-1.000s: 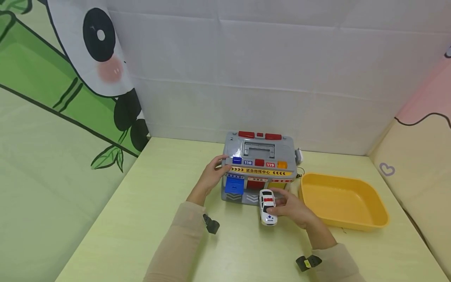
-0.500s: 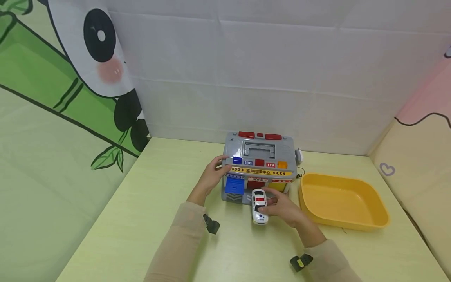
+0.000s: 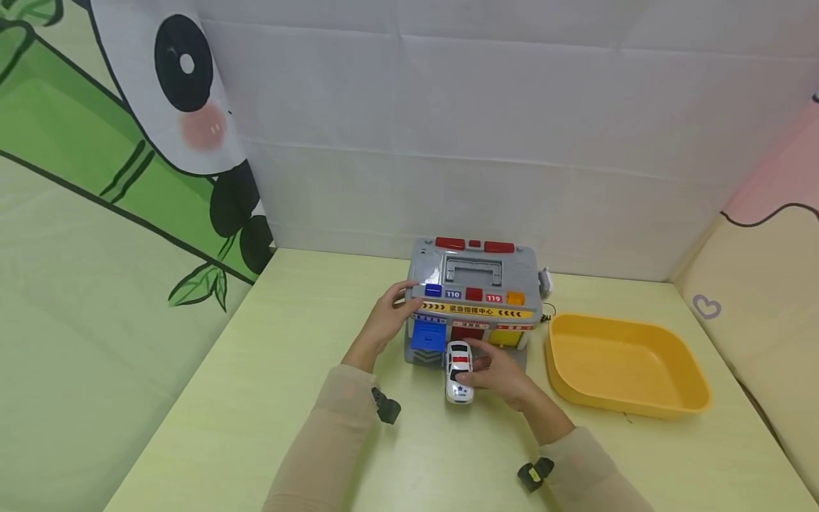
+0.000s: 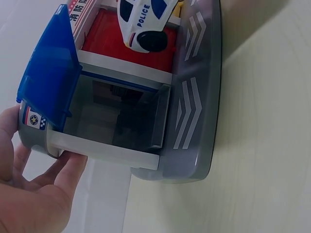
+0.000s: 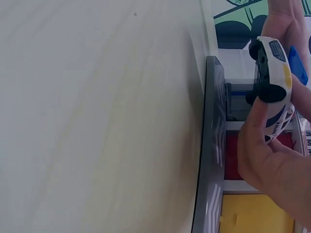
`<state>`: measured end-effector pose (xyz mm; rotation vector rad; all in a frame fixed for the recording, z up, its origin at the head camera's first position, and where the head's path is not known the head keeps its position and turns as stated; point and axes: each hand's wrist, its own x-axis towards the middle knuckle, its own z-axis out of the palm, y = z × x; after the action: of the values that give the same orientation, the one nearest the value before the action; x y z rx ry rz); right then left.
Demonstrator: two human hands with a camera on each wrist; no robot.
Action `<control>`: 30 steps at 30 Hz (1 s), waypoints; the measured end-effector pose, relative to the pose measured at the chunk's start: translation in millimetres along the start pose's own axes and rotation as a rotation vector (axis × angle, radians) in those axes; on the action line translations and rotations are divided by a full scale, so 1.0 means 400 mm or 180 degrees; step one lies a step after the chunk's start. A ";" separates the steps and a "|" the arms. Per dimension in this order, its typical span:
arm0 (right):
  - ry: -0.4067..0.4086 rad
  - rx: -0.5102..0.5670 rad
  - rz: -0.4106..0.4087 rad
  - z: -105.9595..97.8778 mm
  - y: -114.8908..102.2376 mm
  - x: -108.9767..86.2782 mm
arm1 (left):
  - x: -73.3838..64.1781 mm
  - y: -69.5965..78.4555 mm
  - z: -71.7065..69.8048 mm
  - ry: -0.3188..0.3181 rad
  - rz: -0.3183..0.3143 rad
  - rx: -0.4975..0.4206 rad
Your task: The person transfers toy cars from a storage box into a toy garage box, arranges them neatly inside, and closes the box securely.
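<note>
A grey toy garage (image 3: 470, 274) with a handle and red lights on its roof stands at the back of the table. My left hand (image 3: 387, 317) grips its left upper corner. The blue door (image 4: 51, 63) is swung up, and the bay (image 4: 114, 111) behind it stands open; the red door (image 4: 129, 41) and yellow door (image 5: 255, 213) are down. My right hand (image 3: 502, 373) pinches a white toy police car (image 3: 458, 370) by its sides. The car is held in front of the red door, up off the table, its nose or tail end toward the garage.
To the right of the garage lies a yellow tray (image 3: 627, 363). A small coiled cord (image 3: 547, 313) hangs at the garage's right side. Behind the table (image 3: 211, 427) rises a white cloth wall (image 3: 480, 128), with printed cloth on both sides.
My right hand has carried the police car leftward across the garage front, from near the yellow door toward the blue one. The left hand keeps its grip on the corner.
</note>
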<state>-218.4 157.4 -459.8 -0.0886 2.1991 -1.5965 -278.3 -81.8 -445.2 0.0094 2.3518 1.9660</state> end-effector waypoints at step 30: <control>0.0209 -0.0053 -0.0160 0.089 0.005 0.062 | 0.004 -0.006 -0.002 -0.0006 0.0004 0.0000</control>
<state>-227.4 119.0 -477.9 -0.0983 2.2772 -1.6299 -279.9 -82.7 -447.7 0.0126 2.3514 1.9656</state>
